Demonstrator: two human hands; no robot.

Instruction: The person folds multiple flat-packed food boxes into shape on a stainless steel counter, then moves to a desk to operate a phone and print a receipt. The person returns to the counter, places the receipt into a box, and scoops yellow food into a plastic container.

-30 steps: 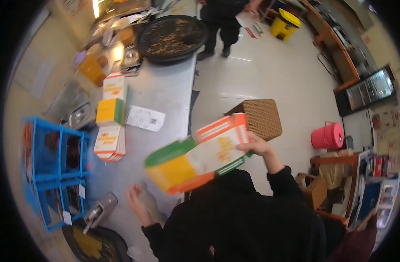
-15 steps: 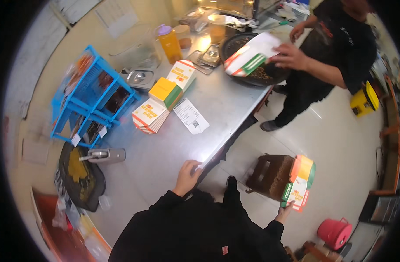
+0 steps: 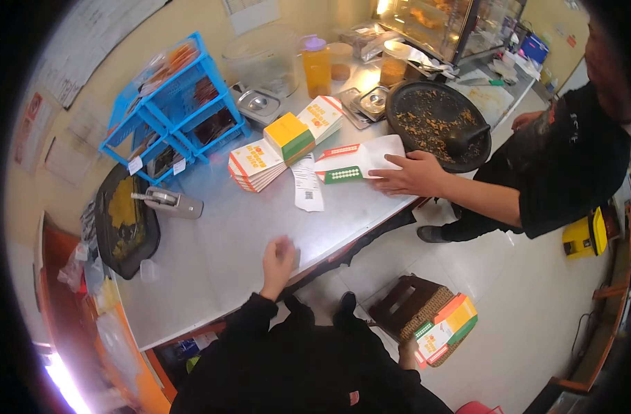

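Observation:
My right hand (image 3: 408, 353) grips the near edge of a flat, unfolded food carton (image 3: 448, 328) in white, orange, yellow and green. It hangs over a brown woven stool (image 3: 412, 307) beside the table. Above the table's front edge is my left hand (image 3: 279, 265), blurred by motion; nothing shows in it, and its fingers are too smeared to judge. A co-worker's hand (image 3: 412, 174) lies on another flat white carton (image 3: 360, 157) on the table. That carton touches a printed paper slip (image 3: 306, 183). Left of the slip are stacked flat cartons (image 3: 257, 164) and a yellow-green box (image 3: 288, 136).
A steel-topped table (image 3: 219, 255) holds a blue basket rack (image 3: 184, 103), a tape dispenser (image 3: 174, 201), a dark tray with yellow residue (image 3: 126, 221), and a black round pan (image 3: 436, 127) of crumbs. The co-worker (image 3: 571, 152) stands at the right, near a yellow bin (image 3: 586, 234).
The co-worker has lowered the white carton onto the table. My left hand has lifted from the table edge. My right hand still holds its carton, now closer to my body. The view has shifted.

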